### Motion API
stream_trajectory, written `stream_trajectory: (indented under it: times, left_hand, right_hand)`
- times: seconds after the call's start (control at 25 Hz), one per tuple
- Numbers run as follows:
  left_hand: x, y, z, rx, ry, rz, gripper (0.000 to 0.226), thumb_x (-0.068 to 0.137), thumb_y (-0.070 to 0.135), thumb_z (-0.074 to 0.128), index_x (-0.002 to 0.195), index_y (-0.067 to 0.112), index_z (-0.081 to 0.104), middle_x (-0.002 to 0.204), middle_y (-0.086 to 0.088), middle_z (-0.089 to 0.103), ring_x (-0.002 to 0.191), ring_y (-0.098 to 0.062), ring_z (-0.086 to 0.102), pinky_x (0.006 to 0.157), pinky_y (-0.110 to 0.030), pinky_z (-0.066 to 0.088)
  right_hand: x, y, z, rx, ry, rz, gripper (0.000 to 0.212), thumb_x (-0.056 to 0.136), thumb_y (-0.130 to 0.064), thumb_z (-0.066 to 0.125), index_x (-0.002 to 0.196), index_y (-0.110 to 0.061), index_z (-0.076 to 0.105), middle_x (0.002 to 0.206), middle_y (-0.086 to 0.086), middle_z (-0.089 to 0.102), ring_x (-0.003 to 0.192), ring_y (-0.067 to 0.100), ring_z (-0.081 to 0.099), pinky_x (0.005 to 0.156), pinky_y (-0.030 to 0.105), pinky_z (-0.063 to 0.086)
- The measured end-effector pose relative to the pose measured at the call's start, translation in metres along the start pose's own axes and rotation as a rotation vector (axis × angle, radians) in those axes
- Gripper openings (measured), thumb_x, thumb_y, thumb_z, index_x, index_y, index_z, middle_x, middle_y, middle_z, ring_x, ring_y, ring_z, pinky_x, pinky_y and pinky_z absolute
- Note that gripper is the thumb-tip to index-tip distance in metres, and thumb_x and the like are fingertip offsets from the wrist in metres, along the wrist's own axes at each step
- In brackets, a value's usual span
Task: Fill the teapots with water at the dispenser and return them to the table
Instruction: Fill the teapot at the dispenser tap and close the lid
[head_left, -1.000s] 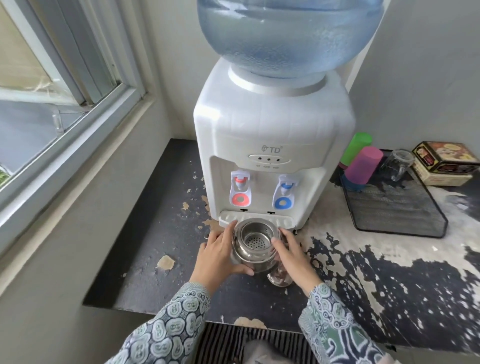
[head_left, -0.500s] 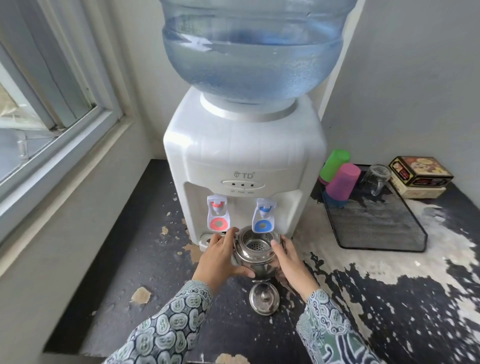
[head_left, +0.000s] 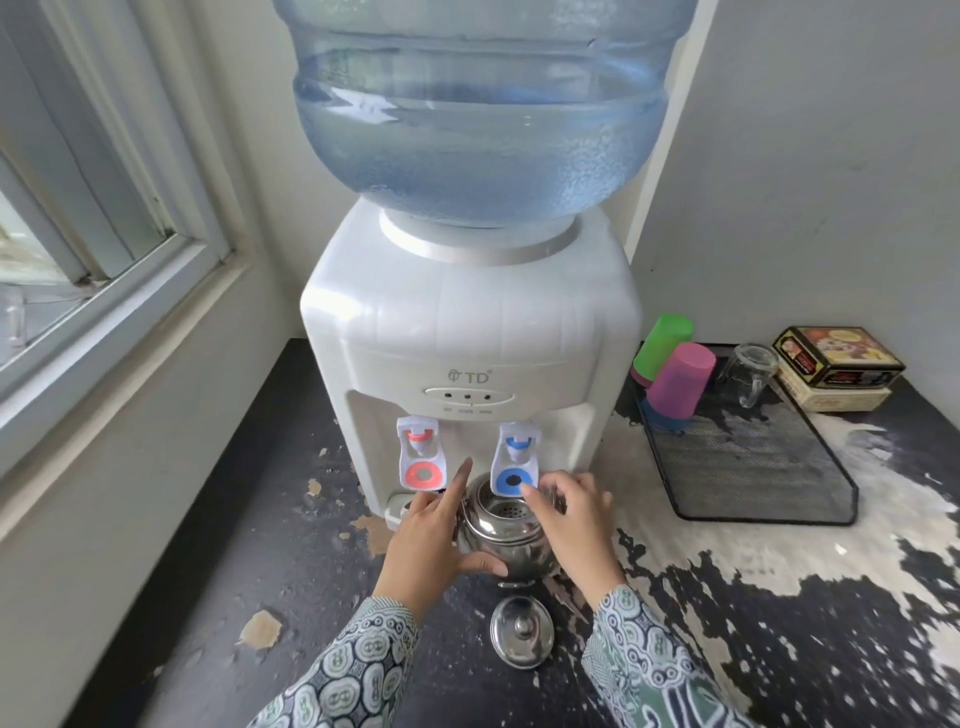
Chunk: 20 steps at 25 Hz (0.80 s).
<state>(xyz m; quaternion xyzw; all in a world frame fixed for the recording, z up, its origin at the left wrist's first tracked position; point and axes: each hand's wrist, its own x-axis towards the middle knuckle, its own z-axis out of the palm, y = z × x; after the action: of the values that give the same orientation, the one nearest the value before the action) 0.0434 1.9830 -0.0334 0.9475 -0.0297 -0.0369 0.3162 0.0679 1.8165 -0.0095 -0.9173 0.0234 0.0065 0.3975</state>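
Observation:
A steel teapot (head_left: 511, 545) stands without its lid on the dark counter, its strainer opening right under the blue tap (head_left: 514, 467) of the white water dispenser (head_left: 467, 332). My left hand (head_left: 431, 540) rests against the pot's left side, thumb across its front, index finger pointing up. The curled fingers of my right hand (head_left: 576, 525) hover over the pot's right rim, their tips at the blue tap's lever. The teapot lid (head_left: 521, 631) lies on the counter just in front of the pot. I see no water stream.
A red tap (head_left: 421, 460) sits left of the blue one, under a big water bottle (head_left: 478, 104). To the right, a black mesh tray (head_left: 753, 467) holds a pink cup (head_left: 680, 382), a green cup (head_left: 662, 343) and a glass mug (head_left: 750, 374); stacked tins (head_left: 836, 356) behind. A window (head_left: 78, 234) runs along the left.
The teapot has shifted under the blue tap. My right hand left the pot's side and rose to the tap lever. My left index finger lifted off the pot.

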Motion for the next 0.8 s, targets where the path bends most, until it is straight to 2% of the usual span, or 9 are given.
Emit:
stream_trajectory:
  times: [0.08,0.16,0.24,0.32,0.4,0.44,0.52,0.64,0.8]
  left_hand:
    - [-0.001,0.000,-0.001,0.017,0.002,0.001,0.128,0.039,0.077,0.053,0.145,0.031,-0.004,0.130,-0.008,0.050,0.120,-0.021,0.045,0.099,-0.036,0.042]
    - [-0.001,-0.001,0.000,0.047,0.002,-0.001,0.128,0.041,0.078,0.053,0.143,0.032,-0.009,0.129,-0.009,0.049,0.117,-0.021,0.047,0.096,-0.036,0.044]
    - [-0.001,-0.001,0.001,0.063,0.008,-0.001,0.127,0.044,0.075,0.058,0.141,0.034,-0.012,0.125,-0.009,0.050,0.113,-0.022,0.049,0.093,-0.037,0.046]
    - [-0.001,-0.001,0.001,0.077,0.016,0.000,0.127,0.043,0.076,0.056,0.141,0.034,-0.012,0.124,-0.010,0.052,0.113,-0.021,0.049,0.093,-0.037,0.045]
    - [-0.001,-0.001,0.000,0.076,0.019,0.003,0.128,0.039,0.081,0.049,0.141,0.033,-0.013,0.124,-0.009,0.053,0.113,-0.020,0.049,0.095,-0.035,0.044]
    - [-0.001,-0.001,0.000,0.071,0.022,0.008,0.129,0.038,0.082,0.046,0.141,0.033,-0.014,0.124,-0.009,0.053,0.112,-0.019,0.049,0.095,-0.034,0.043]
    - [-0.001,-0.002,0.000,0.062,0.023,0.011,0.130,0.036,0.084,0.044,0.140,0.033,-0.015,0.125,-0.008,0.053,0.110,-0.019,0.050,0.095,-0.033,0.043]
    - [-0.001,-0.001,0.000,0.065,0.027,0.009,0.128,0.037,0.084,0.045,0.138,0.035,-0.016,0.127,-0.007,0.053,0.109,-0.018,0.051,0.094,-0.033,0.043]
    - [-0.001,-0.001,0.000,0.057,0.037,0.014,0.129,0.036,0.084,0.045,0.138,0.034,-0.016,0.130,-0.007,0.051,0.113,-0.020,0.051,0.094,-0.035,0.044]
  right_hand:
    - [-0.003,-0.003,-0.002,0.067,-0.017,0.002,0.018,0.085,-0.030,0.058,0.074,-0.017,0.056,0.098,0.000,0.050,0.104,0.025,0.039,0.090,0.037,0.031]
    - [-0.009,-0.009,-0.006,0.168,-0.057,0.005,0.024,0.085,-0.022,0.058,0.063,-0.019,0.047,0.086,-0.006,0.046,0.098,0.020,0.038,0.092,0.043,0.033]
    - [-0.014,-0.014,-0.015,0.369,-0.071,-0.033,0.030,0.085,-0.017,0.055,0.057,-0.019,0.044,0.075,-0.004,0.045,0.084,0.012,0.044,0.080,0.035,0.038]
    - [-0.014,-0.017,-0.025,0.565,-0.054,-0.101,0.033,0.089,-0.022,0.050,0.056,-0.018,0.046,0.071,0.003,0.049,0.070,0.007,0.049,0.071,0.021,0.041]
    - [-0.011,-0.015,-0.029,0.634,-0.033,-0.117,0.031,0.092,-0.028,0.042,0.064,-0.018,0.052,0.074,-0.008,0.056,0.071,0.000,0.053,0.067,0.006,0.039]
    - [-0.011,-0.011,-0.027,0.652,-0.023,-0.091,0.030,0.092,-0.033,0.038,0.071,-0.020,0.054,0.079,-0.014,0.058,0.076,-0.005,0.053,0.067,0.003,0.038]
    - [-0.013,0.004,-0.015,0.602,-0.039,-0.033,0.032,0.093,-0.043,0.032,0.091,-0.023,0.056,0.102,-0.007,0.057,0.099,-0.001,0.051,0.078,0.010,0.038]
    - [-0.018,0.025,0.005,0.472,-0.106,-0.016,0.031,0.093,-0.036,0.037,0.121,-0.027,0.043,0.131,0.004,0.043,0.120,0.015,0.042,0.094,0.027,0.035]
    - [-0.018,0.028,0.011,0.454,-0.103,-0.041,0.035,0.092,-0.033,0.041,0.127,-0.030,0.037,0.137,0.002,0.037,0.124,0.019,0.038,0.100,0.035,0.035]
